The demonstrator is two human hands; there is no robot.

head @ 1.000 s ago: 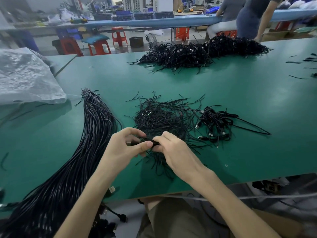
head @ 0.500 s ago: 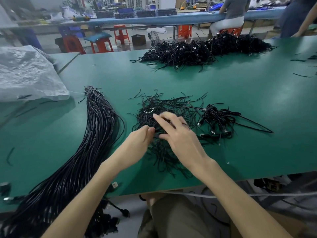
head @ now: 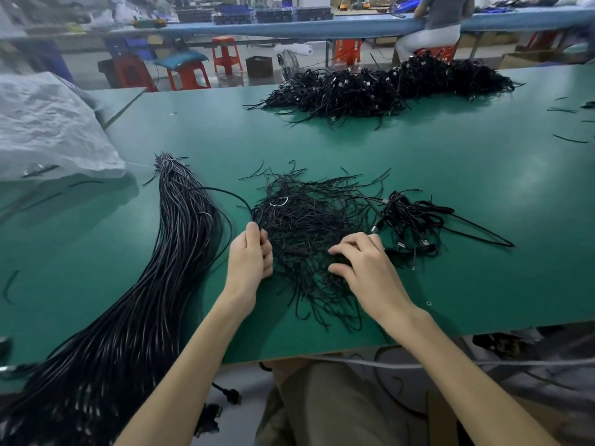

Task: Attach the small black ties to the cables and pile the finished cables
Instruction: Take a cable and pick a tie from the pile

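Head view, the only one. Your left hand (head: 249,255) sits at the left edge of the ties (head: 306,220), fingers curled round one cable (head: 230,193) that arcs out of the bundle (head: 167,268) and drops into your fist. Your right hand (head: 365,268) is on the near right part of the ties, fingers bent, thumb and index tips down in the strands; can't tell if it actually pinches a tie. Hands apart, ties between them. The ties are a loose tangled heap of thin black strands on the green table (head: 450,162), close to you, some trailing toward the front edge. A whitish loop (head: 279,201) lies on top of the heap, upper left. The bundle is a long thick sheaf of black cables left of the ties, running diagonally from mid table to the near left corner and over the edge. Just right of the ties, touching their fringe, a small pile (head: 415,220) of coiled cables with plugs, one long strand stretched out to the right. At the far edge, well apart, a big pile (head: 386,88) of coiled cables. A few stray ties (head: 570,139) far right. Crumpled clear bag (head: 48,130) far left on the table. Behind: orange stools (head: 226,56), a blue bench (head: 354,25), a seated person (head: 441,17).
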